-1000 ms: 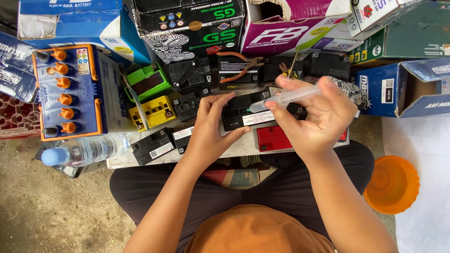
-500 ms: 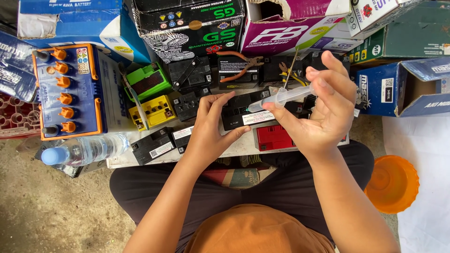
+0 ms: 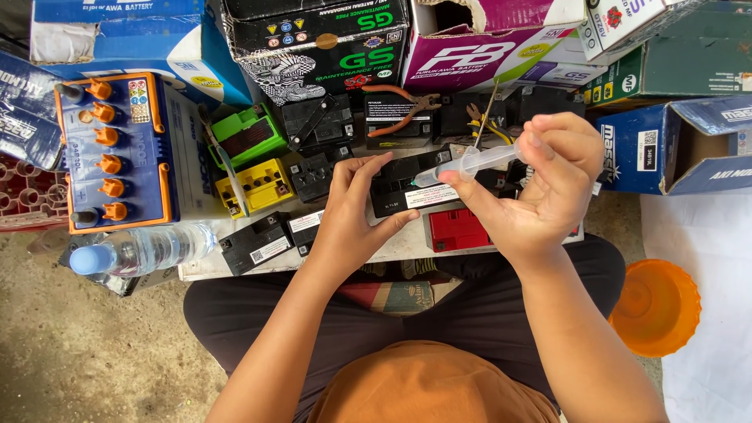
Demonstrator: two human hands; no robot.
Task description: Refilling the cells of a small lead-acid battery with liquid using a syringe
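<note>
Purple-white carton [image 3: 486, 47] back centre; white-labelled black battery [image 3: 407, 188] below.

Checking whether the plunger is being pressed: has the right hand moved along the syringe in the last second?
Yes. The right hand slid up-right toward the blue box; syringe stays put.

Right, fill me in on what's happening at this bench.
A seated person works over a low board crowded with small batteries. The left hand steadies a small black battery by its near end. The right hand holds a clear syringe, thumb on the plunger, its tip angled down onto the top of that battery. A red battery lies just below, orange-handled pliers behind, a water bottle at the left and an orange bowl on the ground at the right.
</note>
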